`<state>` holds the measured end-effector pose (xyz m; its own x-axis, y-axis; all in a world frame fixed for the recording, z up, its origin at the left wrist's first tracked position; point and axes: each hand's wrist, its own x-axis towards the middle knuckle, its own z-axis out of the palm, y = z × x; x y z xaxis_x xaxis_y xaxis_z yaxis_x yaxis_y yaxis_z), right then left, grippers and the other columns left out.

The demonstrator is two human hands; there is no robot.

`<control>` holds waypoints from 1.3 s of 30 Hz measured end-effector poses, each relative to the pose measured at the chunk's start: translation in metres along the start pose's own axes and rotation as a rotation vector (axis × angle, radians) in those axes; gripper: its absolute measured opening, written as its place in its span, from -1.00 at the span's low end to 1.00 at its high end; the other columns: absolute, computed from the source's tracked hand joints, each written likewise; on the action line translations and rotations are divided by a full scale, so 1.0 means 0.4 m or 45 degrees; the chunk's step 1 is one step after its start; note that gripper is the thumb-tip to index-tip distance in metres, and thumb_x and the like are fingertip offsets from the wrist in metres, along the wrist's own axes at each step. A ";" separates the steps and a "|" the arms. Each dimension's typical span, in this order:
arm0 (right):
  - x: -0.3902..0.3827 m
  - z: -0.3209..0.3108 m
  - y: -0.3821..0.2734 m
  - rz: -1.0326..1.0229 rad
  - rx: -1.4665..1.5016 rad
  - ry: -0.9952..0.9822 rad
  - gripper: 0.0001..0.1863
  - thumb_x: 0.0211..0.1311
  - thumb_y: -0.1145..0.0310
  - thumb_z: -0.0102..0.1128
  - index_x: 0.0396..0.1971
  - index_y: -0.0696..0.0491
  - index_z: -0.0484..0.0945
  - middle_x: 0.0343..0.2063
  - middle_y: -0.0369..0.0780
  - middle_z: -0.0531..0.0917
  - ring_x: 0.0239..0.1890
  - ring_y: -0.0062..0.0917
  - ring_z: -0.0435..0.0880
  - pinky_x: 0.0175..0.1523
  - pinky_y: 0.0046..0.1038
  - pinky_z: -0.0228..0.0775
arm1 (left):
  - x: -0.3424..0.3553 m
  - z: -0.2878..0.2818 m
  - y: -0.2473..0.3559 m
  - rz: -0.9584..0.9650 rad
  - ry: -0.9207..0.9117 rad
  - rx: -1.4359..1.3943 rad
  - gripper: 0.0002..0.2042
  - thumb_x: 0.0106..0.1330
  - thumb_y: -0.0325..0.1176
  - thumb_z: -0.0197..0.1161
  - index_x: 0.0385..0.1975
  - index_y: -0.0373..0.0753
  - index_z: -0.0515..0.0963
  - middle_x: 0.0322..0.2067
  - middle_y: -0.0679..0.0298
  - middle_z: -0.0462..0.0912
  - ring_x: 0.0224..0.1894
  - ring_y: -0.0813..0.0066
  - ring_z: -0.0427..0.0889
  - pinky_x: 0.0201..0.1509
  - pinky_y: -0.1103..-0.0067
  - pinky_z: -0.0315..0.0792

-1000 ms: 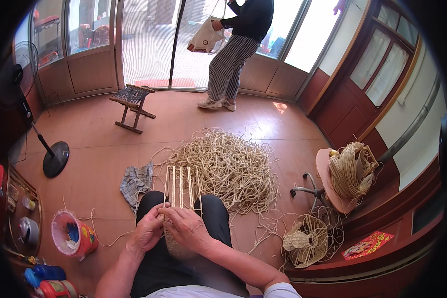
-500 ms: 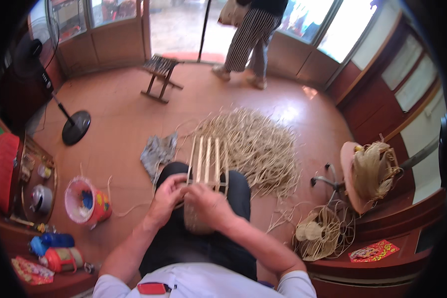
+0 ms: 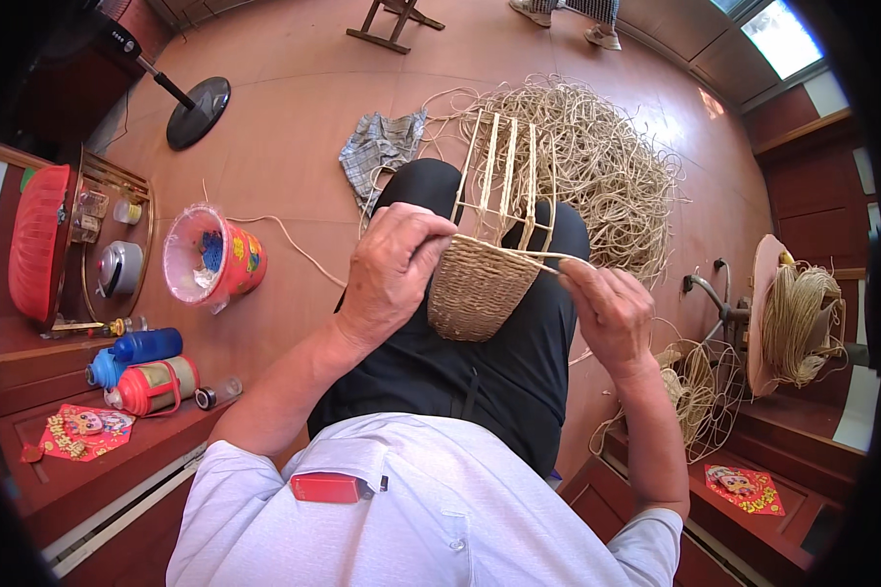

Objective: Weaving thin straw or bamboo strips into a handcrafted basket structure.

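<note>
Gold lettering (image 3: 760,502) on red cards (image 3: 741,488) is illegible.

A black fan (image 3: 194,111) stands on the floor (image 3: 284,127) near its far left corner. At the far edge are the dark legs of a stool (image 3: 378,41) and another person's shoes (image 3: 603,38). A grey checked cloth (image 3: 382,147) lies crumpled away from the edges. Toward the left edge is a pink bucket (image 3: 240,266), with a silver pot (image 3: 119,267) further left. A blue bottle (image 3: 149,345) and a red bottle (image 3: 157,385) sit near red paper (image 3: 86,432).
</note>
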<state>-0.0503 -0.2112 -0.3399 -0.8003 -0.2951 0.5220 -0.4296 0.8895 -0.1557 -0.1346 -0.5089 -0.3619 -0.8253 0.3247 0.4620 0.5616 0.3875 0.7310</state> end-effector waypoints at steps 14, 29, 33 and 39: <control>-0.030 -0.147 0.145 0.212 -0.351 -0.104 -0.31 0.36 0.06 0.52 0.45 -0.08 0.57 -0.53 -0.29 0.59 -0.48 -0.41 0.59 -0.27 -0.27 0.46 | 0.020 0.037 0.000 0.362 -0.116 0.386 -0.71 0.23 -0.55 0.49 -0.06 -0.15 0.69 -0.15 0.27 0.66 -0.03 0.20 0.64 0.13 0.33 0.53; 0.268 -0.274 0.230 0.450 0.260 0.195 -0.72 0.52 0.16 0.46 -0.01 0.05 0.82 -0.57 -0.53 0.43 -0.50 -0.86 0.26 -0.40 -0.58 0.05 | 0.020 0.047 0.012 0.320 -0.079 0.303 -0.77 0.26 -0.55 0.49 -0.12 -0.18 0.68 -0.24 0.26 0.70 -0.15 0.20 0.65 0.03 0.33 0.51; 0.294 -0.317 0.290 0.368 0.536 0.331 -0.76 0.61 0.28 0.36 0.07 0.08 0.79 -0.23 -0.49 0.75 -0.19 -0.91 0.55 -0.14 -0.74 0.35 | 0.028 0.059 0.009 0.387 -0.060 0.319 -0.79 0.27 -0.54 0.49 -0.15 -0.18 0.68 -0.27 0.25 0.69 -0.18 0.20 0.65 -0.01 0.33 0.51; 0.323 -0.381 0.249 0.440 0.719 0.297 -0.67 0.65 0.19 0.24 0.12 0.08 0.78 0.02 -0.33 0.80 -0.13 -0.73 0.68 0.06 -0.61 0.45 | 0.057 0.069 0.014 0.346 -0.110 0.369 -0.86 0.31 -0.50 0.48 -0.21 -0.18 0.67 -0.33 0.25 0.65 -0.26 0.21 0.61 -0.07 0.32 0.48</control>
<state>-0.1325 -0.1077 -0.1601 -0.8466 0.1106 0.5206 -0.3691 0.5827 -0.7241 -0.1485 -0.4757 -0.3611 -0.6438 0.5151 0.5659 0.7618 0.5011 0.4106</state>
